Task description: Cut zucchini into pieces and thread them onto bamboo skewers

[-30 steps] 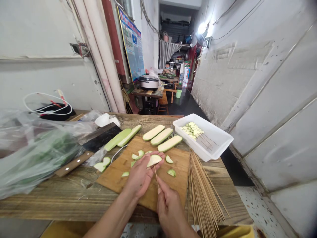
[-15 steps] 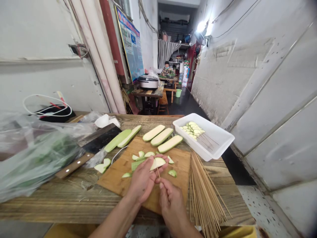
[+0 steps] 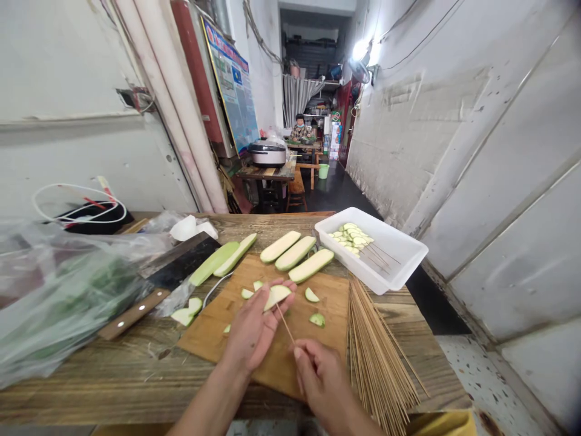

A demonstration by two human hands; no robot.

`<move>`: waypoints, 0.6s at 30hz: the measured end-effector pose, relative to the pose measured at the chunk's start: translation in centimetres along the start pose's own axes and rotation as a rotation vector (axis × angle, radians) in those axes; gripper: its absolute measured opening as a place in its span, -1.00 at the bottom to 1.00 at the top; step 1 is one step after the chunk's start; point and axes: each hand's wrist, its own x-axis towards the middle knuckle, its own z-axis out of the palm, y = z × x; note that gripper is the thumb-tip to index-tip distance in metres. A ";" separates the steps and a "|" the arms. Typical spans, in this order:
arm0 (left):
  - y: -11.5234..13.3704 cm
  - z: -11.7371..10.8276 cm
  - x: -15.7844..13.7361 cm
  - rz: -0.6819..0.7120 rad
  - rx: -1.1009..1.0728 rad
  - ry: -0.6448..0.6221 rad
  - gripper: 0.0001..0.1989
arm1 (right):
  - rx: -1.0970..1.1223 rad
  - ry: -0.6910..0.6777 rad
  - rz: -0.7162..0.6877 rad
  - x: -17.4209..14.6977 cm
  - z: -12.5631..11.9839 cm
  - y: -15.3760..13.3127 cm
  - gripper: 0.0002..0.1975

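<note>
My left hand (image 3: 254,324) is closed round a pale green-skinned zucchini slice (image 3: 276,297), with the thumb on its left side and the fingers behind. In a pinch, my right hand (image 3: 320,369) holds the lower end of a thin wooden skewer (image 3: 285,325). The skewer's upper end meets the lower edge of the slice; how deep it goes I cannot tell. Both hands are above a wooden cutting board (image 3: 276,375), where a loose zucchini slice (image 3: 311,295) and an end piece (image 3: 317,319) lie to the right. Other pieces are partly hidden behind my left hand.
Several halved zucchinis (image 3: 295,253) lie beyond the board. At the right are a bundle of skewers (image 3: 379,357) and a white plastic tub (image 3: 399,251) with skewered slices. A cleaver (image 3: 181,260) and a plastic bag of greens (image 3: 77,297) occupy the left. A person (image 3: 300,128) sits far back.
My left hand has shifted slightly left with the slice. My right hand has drawn down and away, so more of the skewer shows between the hands. The whole view has shifted a little.
</note>
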 end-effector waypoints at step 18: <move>-1.7 -2.9 2.3 0.686 1.602 -0.248 -0.51 | -0.079 0.225 0.092 -2.0 -4.3 2.1 -0.70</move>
